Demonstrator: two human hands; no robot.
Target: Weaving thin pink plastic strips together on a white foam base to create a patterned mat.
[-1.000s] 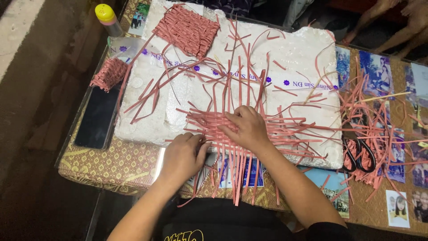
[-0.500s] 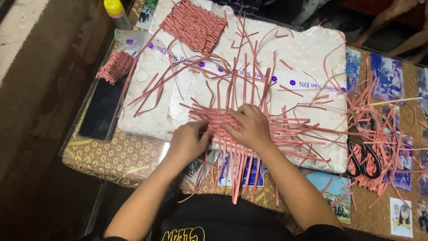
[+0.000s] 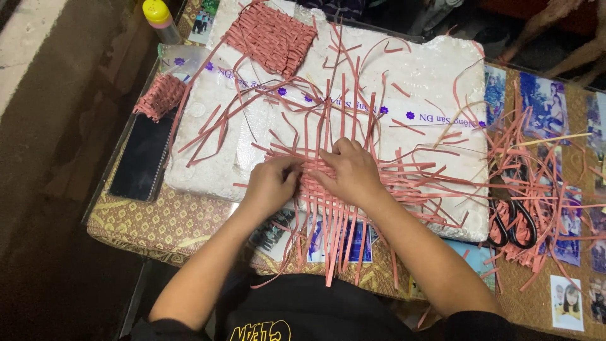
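While both hands work mid-tabletop [image 3: 158, 221]: L hand [image 3: 273, 183] pinches pink strips [image 3: 328, 233] of half-woven mat [image 3: 328, 164] (on white foam board [image 3: 435, 82]); R hand [image 3: 353, 173] presses flat on weave. Keep crossings tight, strips square. Scissors [image 3: 512, 227] far right.

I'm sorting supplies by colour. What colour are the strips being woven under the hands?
The strips are a dusty pinkish red, plain and unpatterned, seen best in the head view.

Woven strips [image 3: 328, 183] hidden under both hands; yellow-capped bottle [image 3: 159, 19] cut by top edge.
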